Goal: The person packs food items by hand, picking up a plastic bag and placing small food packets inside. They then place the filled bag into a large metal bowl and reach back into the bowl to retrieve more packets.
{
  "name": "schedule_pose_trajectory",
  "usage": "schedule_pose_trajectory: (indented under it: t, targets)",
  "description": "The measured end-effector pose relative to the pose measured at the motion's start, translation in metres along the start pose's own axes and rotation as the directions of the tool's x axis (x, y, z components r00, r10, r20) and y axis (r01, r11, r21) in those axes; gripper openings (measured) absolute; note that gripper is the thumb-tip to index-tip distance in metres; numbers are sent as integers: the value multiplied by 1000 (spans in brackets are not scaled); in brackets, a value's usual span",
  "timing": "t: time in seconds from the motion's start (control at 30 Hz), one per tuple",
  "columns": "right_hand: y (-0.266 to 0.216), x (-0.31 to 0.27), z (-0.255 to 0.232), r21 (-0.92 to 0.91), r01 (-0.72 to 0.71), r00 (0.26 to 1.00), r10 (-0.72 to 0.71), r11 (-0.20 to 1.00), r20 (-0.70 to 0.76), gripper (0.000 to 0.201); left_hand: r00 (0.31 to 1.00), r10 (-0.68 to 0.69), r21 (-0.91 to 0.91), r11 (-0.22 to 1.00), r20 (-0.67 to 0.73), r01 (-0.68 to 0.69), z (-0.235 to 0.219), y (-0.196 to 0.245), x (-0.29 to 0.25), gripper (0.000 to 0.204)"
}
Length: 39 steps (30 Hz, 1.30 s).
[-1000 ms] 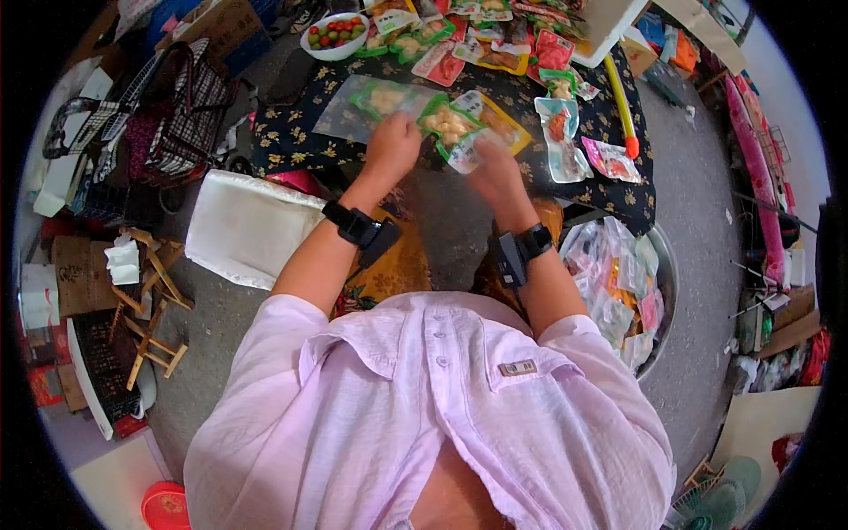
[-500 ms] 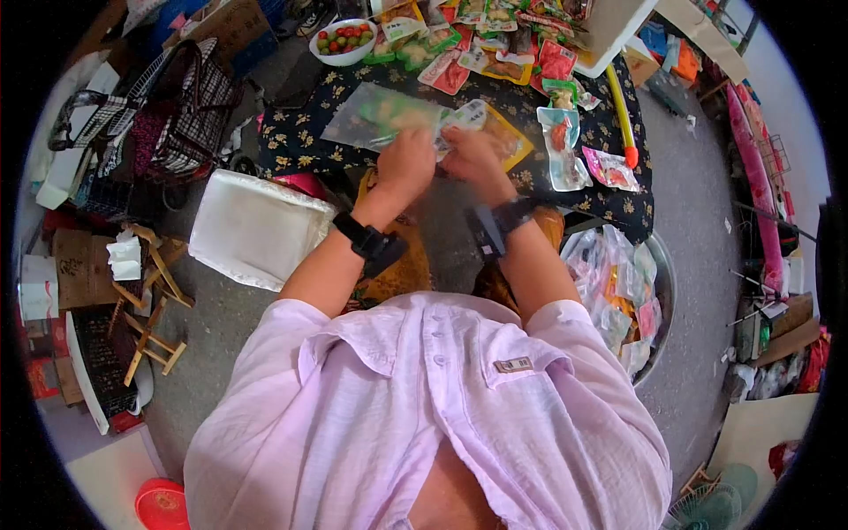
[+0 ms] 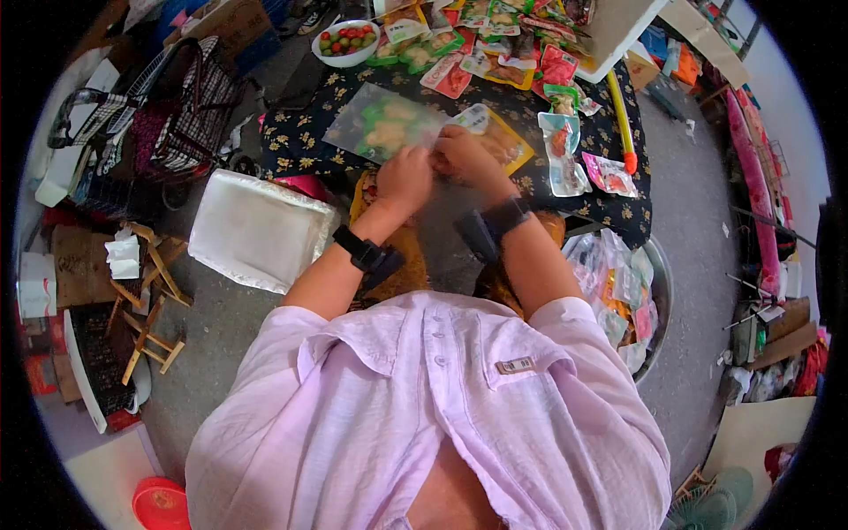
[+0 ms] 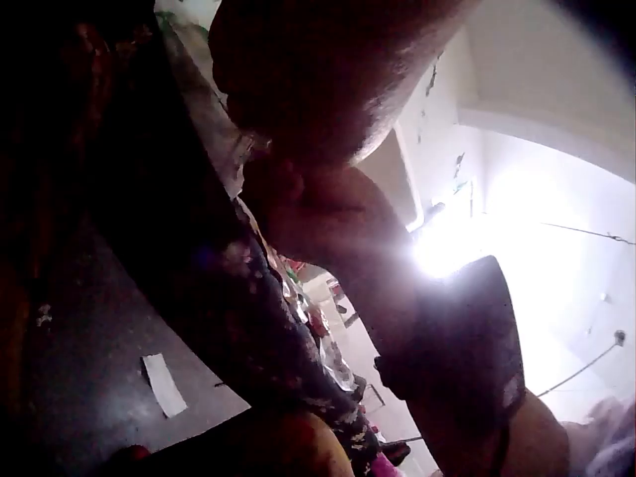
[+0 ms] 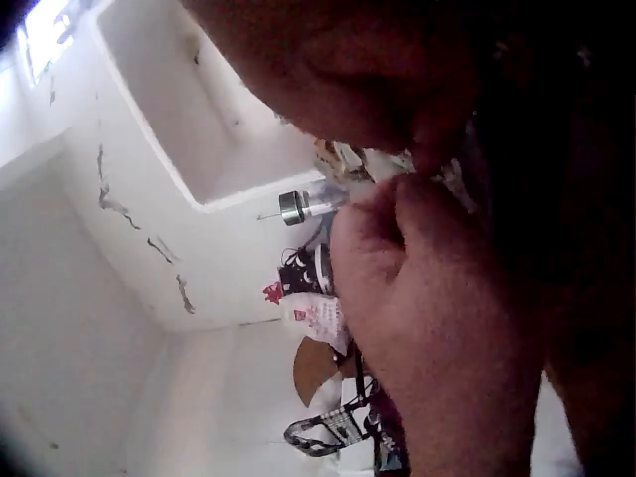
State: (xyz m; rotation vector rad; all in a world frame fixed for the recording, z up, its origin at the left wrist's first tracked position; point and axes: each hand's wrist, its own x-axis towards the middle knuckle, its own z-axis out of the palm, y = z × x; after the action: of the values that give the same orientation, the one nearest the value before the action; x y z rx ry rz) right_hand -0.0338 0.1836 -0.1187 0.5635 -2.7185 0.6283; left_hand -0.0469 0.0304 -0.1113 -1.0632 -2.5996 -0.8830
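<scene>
Over floral cloth (image 3: 309, 132), hands (image 3: 433, 163) pinch crinkly clear bag (image 3: 380, 124).

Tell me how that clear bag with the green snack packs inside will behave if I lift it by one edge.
The clear bag looks like thin film, so it would probably sag. The green snack packs inside seem loose and may slide downward. Both the left hand and right hand pinch its near edge, which suggests slippery plastic.

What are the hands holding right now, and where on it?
Both the left hand and right hand pinch the near edge of the clear bag.
</scene>
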Motion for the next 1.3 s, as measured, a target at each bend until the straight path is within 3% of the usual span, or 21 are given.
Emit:
schedule_pose_trajectory:
  t: [0.1,0.2,0.27,0.3,0.33,0.37,0.4,0.5,0.6,0.7,0.83,0.9,0.93,1.03,1.07,1.1,1.13,1.2,1.23,1.27,1.3]
  targets:
    - [-7,11,15,151,-97,994,102,984,-27,11,999,-31,33,999,30,30,-1,-2,-1,12]
    - [-1,16,26,-331,100,994,-81,938,71,13,998,-20,53,998,63,17,-6,-3,-2,16]
    - [17,8,36,-196,70,996,-58,978,68,13,997,-20,27,999,75,18,-11,0,-6,21]
    - [24,2,37,-130,50,997,-42,990,67,13,996,85,76,993,14,-85,-13,1,-8,23]
    - [8,0,19,279,-279,960,273,919,60,13,981,191,131,974,-44,-184,-16,0,-11,26]
    - [-11,-3,0,626,-509,829,531,591,173,13,950,296,192,942,-97,-274,-19,-2,-13,29]
    - [-25,-4,-13,813,-574,647,664,100,375,13,939,340,206,924,-61,-321,-17,-7,-15,30]
    - [-19,-16,-9,804,-562,664,686,195,298,13,916,391,376,866,-94,-331,-1,-22,-9,23]
    - [-21,-24,-4,845,-519,671,673,127,311,15,905,421,253,884,-64,-393,-7,-34,2,18]
    - [-35,-32,-18,904,-425,630,731,45,260,16,923,346,68,938,-172,-339,-17,-47,15,15]
    - [-39,-36,-50,882,-433,635,757,187,151,19,994,21,-387,920,-106,-61,-78,-29,38,19]
    - [-40,-39,-65,904,-380,643,758,195,107,20,984,-142,-660,731,103,175,-101,-32,50,20]
    - [-40,-38,-73,916,-357,646,757,184,99,23,984,-96,-749,639,149,175,-109,-35,55,20]
    - [-45,-40,-87,919,-176,662,734,352,-154,27,952,74,-913,313,298,261,-127,-23,51,20]
    - [-53,-42,-95,819,-195,683,674,539,-281,29,949,81,-902,345,304,259,-126,-17,45,19]
    - [-55,-44,-95,809,-86,709,606,581,-360,29,944,77,-884,383,321,270,-126,-7,39,18]
    - [-57,-44,-95,699,-39,771,466,714,-434,33,935,82,-865,416,345,282,-127,4,32,17]
    - [-94,-48,-121,195,-190,886,254,962,-388,40,924,141,-805,548,356,227,-120,14,18,17]
    - [-105,-49,-124,104,-176,940,198,979,-279,42,921,189,-758,635,342,152,-115,17,12,17]
    - [-112,-53,-120,43,-142,961,148,989,-234,39,896,180,-798,547,405,252,-113,27,5,17]
    - [-119,-55,-122,-27,-175,982,173,984,-77,30,867,167,-816,458,470,354,-115,36,-1,18]
